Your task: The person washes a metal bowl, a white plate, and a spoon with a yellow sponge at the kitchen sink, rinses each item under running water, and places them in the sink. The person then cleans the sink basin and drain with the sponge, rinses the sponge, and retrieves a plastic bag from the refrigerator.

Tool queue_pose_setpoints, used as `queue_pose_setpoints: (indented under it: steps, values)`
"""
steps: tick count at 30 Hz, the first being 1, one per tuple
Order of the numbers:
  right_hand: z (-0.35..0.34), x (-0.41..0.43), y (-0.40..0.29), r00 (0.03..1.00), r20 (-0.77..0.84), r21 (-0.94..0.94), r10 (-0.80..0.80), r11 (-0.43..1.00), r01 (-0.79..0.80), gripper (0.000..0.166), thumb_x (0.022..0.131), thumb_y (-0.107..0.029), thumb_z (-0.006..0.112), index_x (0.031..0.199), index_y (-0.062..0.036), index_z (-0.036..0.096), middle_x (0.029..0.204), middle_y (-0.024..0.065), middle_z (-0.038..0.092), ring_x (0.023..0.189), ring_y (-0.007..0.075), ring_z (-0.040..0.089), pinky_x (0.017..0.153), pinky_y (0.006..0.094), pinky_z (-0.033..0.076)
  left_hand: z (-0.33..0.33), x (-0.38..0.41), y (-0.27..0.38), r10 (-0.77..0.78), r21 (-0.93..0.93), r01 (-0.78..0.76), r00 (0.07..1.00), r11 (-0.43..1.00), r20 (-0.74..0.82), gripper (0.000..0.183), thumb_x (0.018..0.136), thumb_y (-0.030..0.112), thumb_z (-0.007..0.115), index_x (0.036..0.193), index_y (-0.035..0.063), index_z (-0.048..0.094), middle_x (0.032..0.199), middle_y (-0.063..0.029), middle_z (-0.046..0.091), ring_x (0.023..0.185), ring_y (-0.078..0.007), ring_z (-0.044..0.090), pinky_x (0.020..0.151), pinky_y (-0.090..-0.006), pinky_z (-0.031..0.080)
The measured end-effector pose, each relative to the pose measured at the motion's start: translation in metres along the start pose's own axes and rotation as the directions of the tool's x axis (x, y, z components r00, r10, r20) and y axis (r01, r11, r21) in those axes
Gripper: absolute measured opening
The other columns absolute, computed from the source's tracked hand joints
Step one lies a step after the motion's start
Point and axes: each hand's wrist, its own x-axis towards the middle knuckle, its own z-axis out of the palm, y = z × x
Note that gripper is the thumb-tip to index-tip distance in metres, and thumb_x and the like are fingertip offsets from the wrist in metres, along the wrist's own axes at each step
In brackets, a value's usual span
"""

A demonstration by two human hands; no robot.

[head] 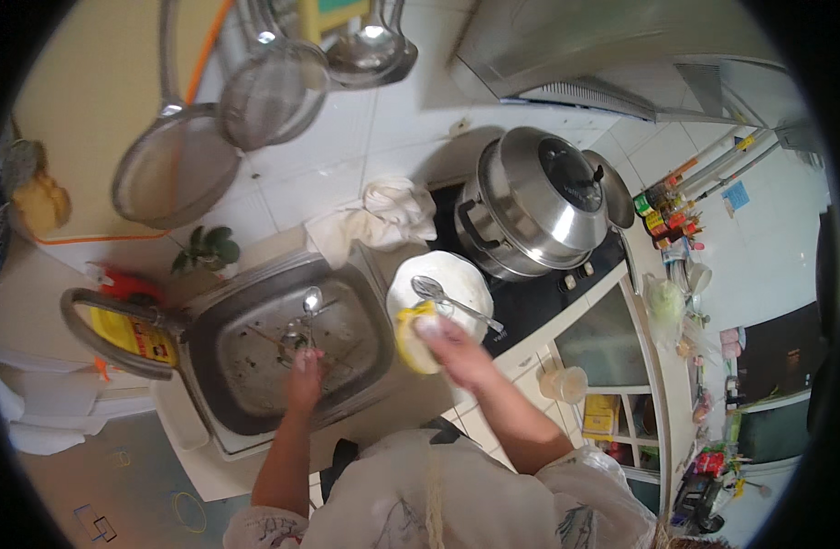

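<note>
Over the stainless steel sink (238,405), my left hand (306,377) grips the handle of a metal spoon (313,302), its bowl pointing away from me. My right hand (454,346) holds a yellow and white cloth or sponge (414,346) at the near edge of a white scalloped plate (464,274). Another metal spoon (430,288) lies across that plate. Chopsticks or thin utensils (265,336) and small dark scraps lie in the sink, near its drain strainer (294,337).
A curved faucet (84,336) and a yellow bottle (135,333) stand left of the sink. White cloths (392,213) lie behind it. A large lidded steel steamer pot (530,213) stands on the black stove (523,309). Strainers (180,165) and ladles (368,51) hang above.
</note>
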Motion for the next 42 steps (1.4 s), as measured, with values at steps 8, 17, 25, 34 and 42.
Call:
queue_pose_setpoints:
  steps: [8, 17, 25, 34, 42]
  values:
    - [0.137, 0.042, -0.006, 0.935, 0.243, 0.841, -0.257, 0.536, -0.071, 0.039, 0.1, -0.027, 0.039, 0.133, -0.0061, 0.038, 0.12, 0.0072, 0.053, 0.111, 0.0158, 0.051, 0.095, 0.0301, 0.042, -0.031, -0.095, 0.081, 0.316, 0.18, -0.306, 0.949, 0.935, -0.025, 0.025, 0.097, 0.023, 0.039, 0.09, 0.006, 0.055, 0.066, -0.0077, 0.054, 0.059, -0.0171, 0.053, 0.06, -0.0338, 0.043]
    - [0.198, 0.041, 0.025, 0.956, 0.244, 0.657, -0.161, 0.753, -0.041, 0.023, 0.095, -0.012, 0.046, 0.114, -0.0005, 0.051, 0.1, 0.011, 0.061, 0.089, 0.0195, 0.062, 0.079, 0.0315, 0.051, -0.059, -0.119, 0.104, 0.168, 0.035, -0.168, 0.986, 0.985, 0.016, 0.026, 0.097, 0.023, 0.037, 0.088, 0.0058, 0.053, 0.063, -0.0053, 0.051, 0.048, -0.0136, 0.049, 0.049, -0.0305, 0.042]
    - [0.208, 0.029, -0.002, 0.984, 0.006, 0.542, -0.179, 0.828, 0.148, 0.019, 0.096, -0.015, 0.044, 0.104, 0.0012, 0.052, 0.081, 0.0112, 0.062, 0.072, 0.0189, 0.063, 0.065, 0.0283, 0.052, -0.079, -0.119, 0.097, 0.179, 0.059, -0.185, 0.98, 0.981, 0.087, 0.027, 0.097, 0.025, 0.036, 0.087, 0.0052, 0.052, 0.064, -0.0048, 0.051, 0.043, -0.0117, 0.045, 0.045, -0.0298, 0.04]
    - [0.208, 0.0, -0.031, 0.96, -0.176, 0.069, -0.216, 0.971, 0.231, 0.024, 0.096, -0.017, 0.043, 0.098, 0.0002, 0.059, 0.085, 0.0099, 0.067, 0.073, 0.0165, 0.065, 0.065, 0.029, 0.051, -0.082, -0.108, 0.1, 0.096, -0.057, -0.088, 0.984, 0.995, 0.152, 0.03, 0.099, 0.028, 0.034, 0.088, 0.0054, 0.051, 0.052, -0.0008, 0.044, 0.037, -0.0112, 0.039, 0.037, -0.0264, 0.032]
    - [0.202, 0.04, 0.051, 0.901, 0.076, -0.403, -0.428, 0.813, 0.42, 0.026, 0.089, -0.024, 0.053, 0.098, -0.0001, 0.059, 0.086, 0.0196, 0.065, 0.079, 0.0331, 0.064, 0.07, 0.0409, 0.049, -0.11, 0.0, 0.054, 0.39, -0.107, -0.389, 0.921, 0.915, -0.012, 0.039, 0.1, 0.034, 0.034, 0.112, 0.0035, 0.055, 0.095, -0.0072, 0.062, 0.086, -0.0112, 0.055, 0.076, -0.0257, 0.043]
